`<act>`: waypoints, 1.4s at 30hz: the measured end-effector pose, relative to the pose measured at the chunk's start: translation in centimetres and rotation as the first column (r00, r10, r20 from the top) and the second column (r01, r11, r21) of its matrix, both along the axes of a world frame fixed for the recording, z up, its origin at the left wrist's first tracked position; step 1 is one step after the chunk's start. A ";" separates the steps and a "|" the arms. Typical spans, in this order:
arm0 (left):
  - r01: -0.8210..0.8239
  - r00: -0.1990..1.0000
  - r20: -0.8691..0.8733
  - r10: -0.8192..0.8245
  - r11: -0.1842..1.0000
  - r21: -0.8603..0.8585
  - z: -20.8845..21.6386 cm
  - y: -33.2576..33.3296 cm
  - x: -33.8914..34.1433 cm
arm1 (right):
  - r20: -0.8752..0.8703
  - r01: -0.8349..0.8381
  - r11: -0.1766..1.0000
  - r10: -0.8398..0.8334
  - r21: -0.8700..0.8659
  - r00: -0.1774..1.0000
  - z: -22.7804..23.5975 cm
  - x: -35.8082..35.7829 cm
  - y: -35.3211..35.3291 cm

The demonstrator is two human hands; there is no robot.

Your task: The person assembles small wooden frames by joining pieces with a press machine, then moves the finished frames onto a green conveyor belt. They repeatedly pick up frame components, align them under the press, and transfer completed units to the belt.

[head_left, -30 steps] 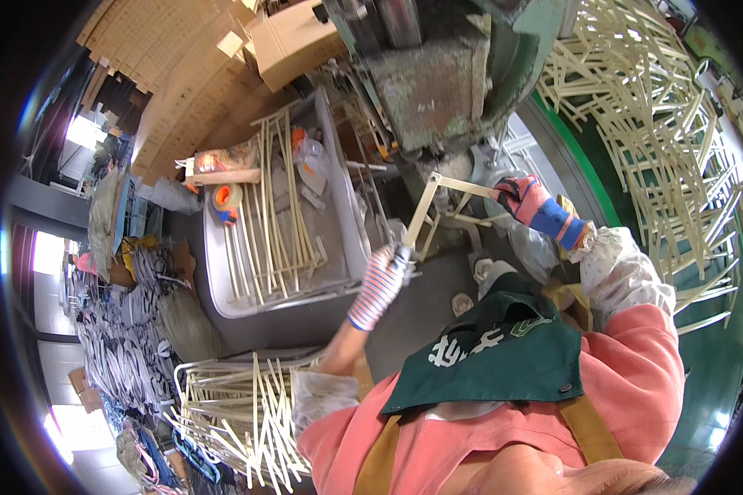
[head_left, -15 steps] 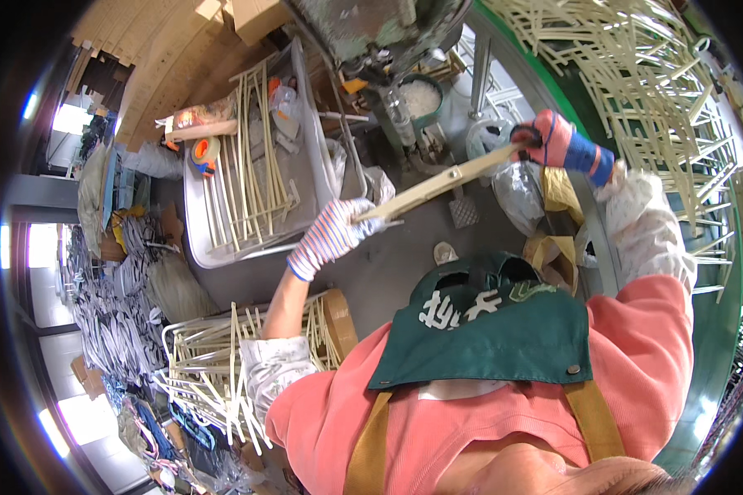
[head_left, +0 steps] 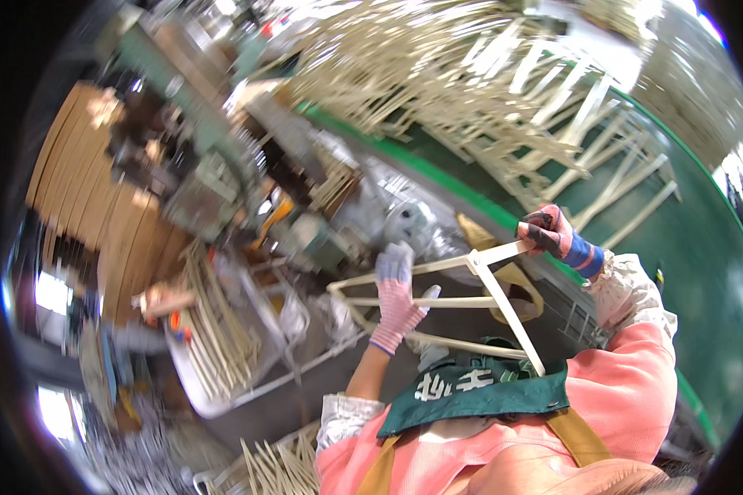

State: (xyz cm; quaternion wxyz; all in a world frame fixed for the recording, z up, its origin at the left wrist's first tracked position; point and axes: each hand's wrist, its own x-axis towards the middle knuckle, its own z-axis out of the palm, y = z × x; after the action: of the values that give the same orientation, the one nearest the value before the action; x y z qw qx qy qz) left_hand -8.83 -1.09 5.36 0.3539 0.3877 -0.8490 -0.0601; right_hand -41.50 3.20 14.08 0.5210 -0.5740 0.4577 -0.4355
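Observation:
My right hand (head_left: pixel 556 237), in a red and blue glove, is closed on one end of a jointed frame of cream-coloured flat strips (head_left: pixel 510 312). A rivet (head_left: pixel 474 259) joins two of the strips near that hand. The frame is spread apart, its lower bars reaching down in front of my green apron (head_left: pixel 479 400). My left hand (head_left: pixel 398 299), in a striped glove, lies against the frame's left part. Its fingers are stretched out and its thumb stands apart beside the middle bar.
A green-edged table (head_left: pixel 693 272) on the right bears a large heap of similar cream strips (head_left: pixel 437 74). To the left stands a pale tray (head_left: pixel 210 404) with long strips in it. A green machine (head_left: pixel 210 194) stands beyond the tray. More strips (head_left: pixel 281 470) lie at the lower left.
The strips, folded together between my hands before, are now spread into an open frame. My left hand has gone from gripping to outstretched fingers. The view has turned right, with blur.

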 end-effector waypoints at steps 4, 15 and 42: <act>0.263 0.956 -0.120 -0.269 0.963 -0.065 1.4 0.7 -6.5 | 0.220 0.208 0.967 -0.173 -0.146 0.960 -0.1 -5.2 5.7; 0.711 0.551 0.601 -0.579 0.703 0.026 7.2 3.8 -23.4 | -0.574 0.058 0.639 -0.724 -0.767 0.384 8.4 -8.1 20.7; 0.493 0.832 0.445 -0.330 0.808 -0.323 11.0 -28.4 -34.2 | -0.559 0.700 0.667 -0.693 -0.255 0.456 -6.6 -24.8 -34.3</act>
State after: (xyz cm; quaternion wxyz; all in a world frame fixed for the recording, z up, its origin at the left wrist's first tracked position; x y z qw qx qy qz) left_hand -42.99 -29.49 16.38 0.2419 0.1081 -0.9564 0.1231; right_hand -66.28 -31.05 7.52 0.1215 -0.4415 0.7962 -0.3953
